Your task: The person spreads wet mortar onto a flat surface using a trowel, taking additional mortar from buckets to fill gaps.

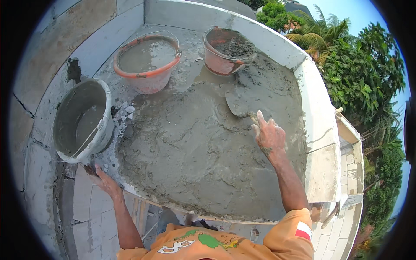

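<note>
My right hand (pixel 269 135) grips the short handle of a trowel (pixel 236 103), its index finger pointing forward. The trowel's rounded, mortar-smeared blade lies on a wide bed of wet grey mortar (pixel 186 130), whose surface is rough and ridged. At the near left edge of the bed, my left hand (pixel 108 182) has its fingers stretched out and holds nothing that I can see. Its fingertips are just below a mortar-coated bucket (pixel 104 134), close to a dark patch that I cannot make out.
An orange-rimmed bucket (pixel 149 76) with grey, watery contents stands at the far left. Another reddish bucket (pixel 219 63), partly filled with dark mortar, stands at the back. Low pale walls (pixel 318 125) border the bed. Small rubble (pixel 125 110) lies between the left buckets; trees (pixel 355 78) grow beyond.
</note>
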`<state>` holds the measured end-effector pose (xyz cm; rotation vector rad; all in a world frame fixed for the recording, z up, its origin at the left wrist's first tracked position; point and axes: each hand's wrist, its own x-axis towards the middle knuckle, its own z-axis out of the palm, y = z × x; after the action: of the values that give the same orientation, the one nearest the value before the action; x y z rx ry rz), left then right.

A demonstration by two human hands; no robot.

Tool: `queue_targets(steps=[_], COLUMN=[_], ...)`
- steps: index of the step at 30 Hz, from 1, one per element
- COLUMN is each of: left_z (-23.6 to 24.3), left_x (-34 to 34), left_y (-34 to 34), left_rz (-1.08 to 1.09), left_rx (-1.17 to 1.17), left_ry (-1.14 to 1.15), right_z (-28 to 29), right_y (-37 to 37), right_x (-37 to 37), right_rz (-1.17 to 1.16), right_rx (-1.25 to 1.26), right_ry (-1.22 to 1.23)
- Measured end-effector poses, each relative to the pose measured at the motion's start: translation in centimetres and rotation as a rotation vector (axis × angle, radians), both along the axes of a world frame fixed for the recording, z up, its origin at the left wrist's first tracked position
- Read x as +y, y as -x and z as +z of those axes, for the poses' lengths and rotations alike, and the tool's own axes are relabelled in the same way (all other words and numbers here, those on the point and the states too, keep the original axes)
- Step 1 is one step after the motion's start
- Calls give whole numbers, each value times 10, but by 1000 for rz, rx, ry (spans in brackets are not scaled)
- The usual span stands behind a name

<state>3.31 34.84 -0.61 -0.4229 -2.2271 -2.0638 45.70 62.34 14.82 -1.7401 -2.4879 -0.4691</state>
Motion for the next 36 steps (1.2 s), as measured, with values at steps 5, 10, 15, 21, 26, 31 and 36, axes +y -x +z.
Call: queue_targets(steps=[5, 10, 15, 21, 26, 31, 36], left_z=[-1, -19, -46, -44, -42, -64, -68], left_x=[5, 1, -20, -20, -14, -35, -35], left_y=[-5, 10, 37, 33, 31, 46, 48], left_rz=[8, 9, 30, 3, 40, 29, 49], left_rx=[121, 73, 136, 37, 111, 166, 97], left_ry=[86, 119, 255, 243, 237, 355, 441], right_z=[-40, -54, -51, -53, -36, -26, -48], right_y=[-2, -21, -63, -159, -164, -79, -33], right_x=[72, 143, 193, 255, 287, 282, 325], right_rz=[-7, -68, -187, -501, -524, -287, -92], right_rx=[-54, -111, -94, -122, 36, 108, 13], right_ry=[-152, -240, -244, -171, -111, -171, -231])
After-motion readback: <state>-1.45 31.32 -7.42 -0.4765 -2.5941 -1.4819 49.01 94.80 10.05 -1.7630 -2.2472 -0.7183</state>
